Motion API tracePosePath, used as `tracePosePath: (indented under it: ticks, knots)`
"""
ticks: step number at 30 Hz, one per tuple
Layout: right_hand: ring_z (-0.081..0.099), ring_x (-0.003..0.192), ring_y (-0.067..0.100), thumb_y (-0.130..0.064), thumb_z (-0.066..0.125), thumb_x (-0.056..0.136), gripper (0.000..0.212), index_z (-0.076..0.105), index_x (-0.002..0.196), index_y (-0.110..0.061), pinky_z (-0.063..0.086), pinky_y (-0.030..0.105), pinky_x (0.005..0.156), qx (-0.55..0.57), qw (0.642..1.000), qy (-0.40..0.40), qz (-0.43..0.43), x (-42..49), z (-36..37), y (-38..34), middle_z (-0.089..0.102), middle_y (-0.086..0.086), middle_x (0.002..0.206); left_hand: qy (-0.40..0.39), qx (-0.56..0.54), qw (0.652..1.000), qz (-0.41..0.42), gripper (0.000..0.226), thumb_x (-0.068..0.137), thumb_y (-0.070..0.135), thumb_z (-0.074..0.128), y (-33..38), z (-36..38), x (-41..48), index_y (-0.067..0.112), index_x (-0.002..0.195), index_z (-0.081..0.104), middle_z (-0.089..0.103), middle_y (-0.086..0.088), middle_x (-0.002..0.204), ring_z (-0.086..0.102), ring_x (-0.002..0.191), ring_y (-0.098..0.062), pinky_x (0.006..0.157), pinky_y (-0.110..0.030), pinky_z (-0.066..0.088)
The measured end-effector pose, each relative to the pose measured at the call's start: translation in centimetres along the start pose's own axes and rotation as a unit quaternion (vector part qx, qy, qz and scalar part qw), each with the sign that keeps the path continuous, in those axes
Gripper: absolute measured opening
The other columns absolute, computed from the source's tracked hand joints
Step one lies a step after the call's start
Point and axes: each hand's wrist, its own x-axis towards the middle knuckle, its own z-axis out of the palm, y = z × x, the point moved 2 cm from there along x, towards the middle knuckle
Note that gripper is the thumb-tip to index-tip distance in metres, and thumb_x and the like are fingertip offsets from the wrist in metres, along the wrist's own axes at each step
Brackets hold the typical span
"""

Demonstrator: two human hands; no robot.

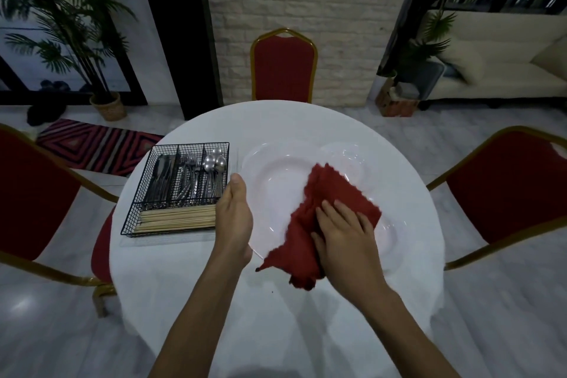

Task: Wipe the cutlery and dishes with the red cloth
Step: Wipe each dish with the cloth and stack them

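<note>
1 plate (276, 181) held by left grip (234, 218), fingers hidden; right grip (343, 233) flat on red cloth (337, 190).

On the table (276, 316), the basket (144, 181) lies left of the plate (276, 181) — cloth (334, 193) on the plate.

Tally from where I stand. Hands: 2, my left hand (234, 218) and right hand (343, 233). Red cloth (337, 193): 1. White plates: 3 as far as I can tell: big plate (276, 181), smaller plate (346, 153), third plate (387, 235), mostly hidden. Wire caddy (137, 193): 1, with 4 compartments. Spoons (214, 163): 3 bowls showing. Knives (161, 175), forks (187, 172), wooden sticks (178, 218): bundled, can't count. Round table (276, 301): 1. Red chairs: 3: left chair (33, 193), far chair (283, 70), right chair (506, 187). Plants: 2: left plant (70, 18), right plant (429, 46). Rug (92, 144): 1. Sofa (497, 70): 1.
</note>
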Motion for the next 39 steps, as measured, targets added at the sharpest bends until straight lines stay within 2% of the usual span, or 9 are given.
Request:
tracePosePath:
  ticks: [4,8,13,18,22,28,31,34,39]
  knots:
    - [0.063,0.088,0.025,-0.026,0.054,0.090,0.022,0.075,0.093,-0.019,0.052,0.039,0.076,0.057,0.998,-0.029,-0.009,-1.7,-0.6,-2.5,0.069,-0.001,0.099,-0.014,0.012,1.000,0.010,0.056,0.106,0.053,0.036,-0.8,0.3,0.2,0.025,0.154,0.040,0.038,0.016,0.153,0.035,0.141,-0.008,0.120,-0.036,0.023]
    - [0.052,0.088,0.020,-0.012,0.056,0.090,0.010,0.064,0.096,-0.015,0.046,0.033,0.069,0.197,0.979,-0.031,-0.040,0.2,-2.2,-4.6,0.056,-0.001,0.097,-0.047,0.002,0.999,-0.011,0.068,0.095,0.068,0.045,-2.6,1.5,-0.7,0.021,0.142,0.057,0.057,0.005,0.143,0.052,0.132,-0.015,0.119,-0.043,0.036]
    - [0.052,0.093,0.030,-0.016,0.059,0.082,0.013,0.063,0.094,-0.014,0.046,0.042,0.075,0.165,0.986,0.007,0.003,4.7,-1.9,-1.3,0.059,0.005,0.096,-0.075,0.020,0.996,-0.046,0.052,0.104,0.057,0.039,-3.6,2.2,-1.7,0.024,0.137,0.061,0.065,0.001,0.135,0.061,0.124,-0.015,0.110,-0.042,0.048]
    - [0.055,0.093,0.034,-0.012,0.065,0.082,0.015,0.065,0.096,-0.016,0.049,0.042,0.073,0.095,0.991,0.020,0.097,5.5,-2.5,3.0,0.061,0.007,0.097,-0.066,0.003,0.996,-0.060,0.057,0.103,0.058,0.040,-2.5,0.9,-1.3,0.028,0.152,0.043,0.051,0.011,0.147,0.047,0.138,-0.015,0.118,-0.046,0.037]
    - [0.058,0.090,0.031,-0.011,0.059,0.087,0.020,0.062,0.106,-0.014,0.043,0.036,0.068,0.123,0.979,0.002,0.164,5.6,-2.0,2.8,0.057,0.006,0.103,-0.078,0.024,0.996,-0.041,0.062,0.099,0.066,0.041,-2.6,1.2,-1.4,0.032,0.151,0.045,0.049,0.011,0.153,0.045,0.141,-0.014,0.120,-0.048,0.034]
    - [0.053,0.101,0.017,-0.046,0.057,0.097,0.033,0.059,0.116,-0.019,0.045,0.032,0.088,0.301,0.945,-0.035,0.122,4.1,-1.5,-1.9,0.056,-0.001,0.109,-0.097,0.050,0.994,-0.004,0.038,0.106,0.051,0.037,-2.7,3.0,-1.7,0.033,0.107,0.070,0.075,0.008,0.113,0.068,0.109,-0.008,0.098,-0.031,0.053]
    - [0.051,0.097,0.015,-0.038,0.056,0.095,0.023,0.057,0.115,-0.027,0.047,0.033,0.085,0.323,0.945,-0.048,0.025,1.7,-1.8,-4.4,0.055,-0.009,0.103,-0.066,0.051,0.996,0.016,0.045,0.108,0.048,0.036,-1.8,2.6,-0.7,0.019,0.122,0.067,0.073,0.000,0.116,0.068,0.104,-0.008,0.088,-0.022,0.052]
    - [0.052,0.090,0.014,-0.036,0.055,0.092,0.021,0.061,0.111,-0.028,0.048,0.034,0.081,0.278,0.957,-0.081,-0.029,0.2,-1.9,-3.9,0.058,-0.012,0.098,-0.036,0.042,0.998,0.023,0.054,0.104,0.056,0.037,-0.9,1.5,0.1,0.024,0.145,0.053,0.055,0.011,0.141,0.050,0.129,-0.008,0.114,-0.033,0.037]
    - [0.058,0.094,0.027,-0.025,0.064,0.079,0.032,0.067,0.110,-0.025,0.043,0.035,0.074,0.089,0.991,-0.095,0.030,1.6,-2.3,1.2,0.063,-0.004,0.099,-0.016,0.040,0.999,0.020,0.055,0.106,0.052,0.035,-0.6,0.5,0.2,0.026,0.155,0.038,0.036,0.010,0.160,0.032,0.146,-0.009,0.111,-0.028,0.025]
